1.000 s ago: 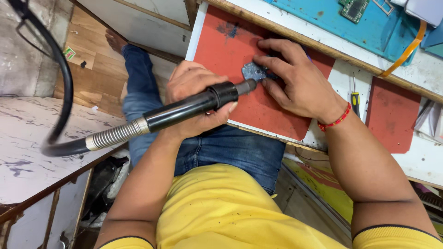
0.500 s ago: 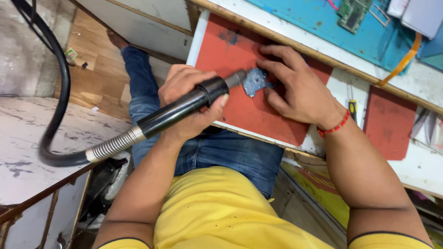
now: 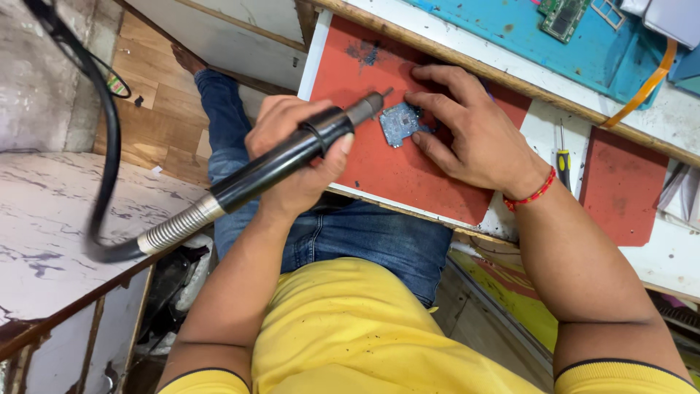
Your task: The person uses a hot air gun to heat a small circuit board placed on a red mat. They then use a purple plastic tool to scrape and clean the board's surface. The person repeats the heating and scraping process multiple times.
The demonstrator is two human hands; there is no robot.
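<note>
My left hand (image 3: 295, 157) grips a black rotary tool handpiece (image 3: 292, 155) whose metal tip points toward a small blue-grey circuit board (image 3: 399, 122). The tip hovers just left of and above the board's upper corner. A flexible metal shaft and black hose (image 3: 171, 228) trail from the handpiece to the left. My right hand (image 3: 470, 135), with a red bead bracelet at the wrist, presses its fingers on the board's right side, holding it flat on a red mat (image 3: 379, 164).
A yellow-handled screwdriver (image 3: 563, 157) lies right of the mat on the white bench. A second red mat (image 3: 620, 186) sits further right. A green circuit board (image 3: 561, 18) rests on a blue surface (image 3: 503, 29) at the back. A marbled white table (image 3: 44, 233) stands at left.
The handpiece has drawn back to the left, off the board. My right hand stays on the board, which now shows more fully.
</note>
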